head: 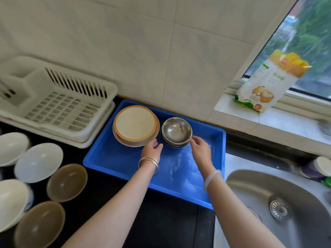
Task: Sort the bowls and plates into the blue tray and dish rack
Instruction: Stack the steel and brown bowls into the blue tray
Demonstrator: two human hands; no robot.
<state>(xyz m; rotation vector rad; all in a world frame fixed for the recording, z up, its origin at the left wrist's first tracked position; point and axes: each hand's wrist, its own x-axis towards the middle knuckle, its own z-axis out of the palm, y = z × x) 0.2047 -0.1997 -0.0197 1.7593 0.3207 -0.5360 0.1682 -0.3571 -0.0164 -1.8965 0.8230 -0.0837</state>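
Hands | left hand (pixel 151 148) and right hand (pixel 199 146) loose-fingered, gripping nothing | steel bowl stack (pixel 176 131) just beyond, between them; right fingertips at its rim, left just short | stack in blue tray (pixel 123 159) beside plates (pixel 135 125)

I see polished metal bowls (pixel 176 131) just beyond the right hand (pixel 198 147), a glossy blue plastic tray (pixel 111 158) beneath it, and a matt white plastic rack (pixel 59 108) well left.

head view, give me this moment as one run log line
blue tray: plates, steel bowls | left hand: beside steel bowls, open | right hand: at bowl rim, grip unclear | counter: five loose bowls
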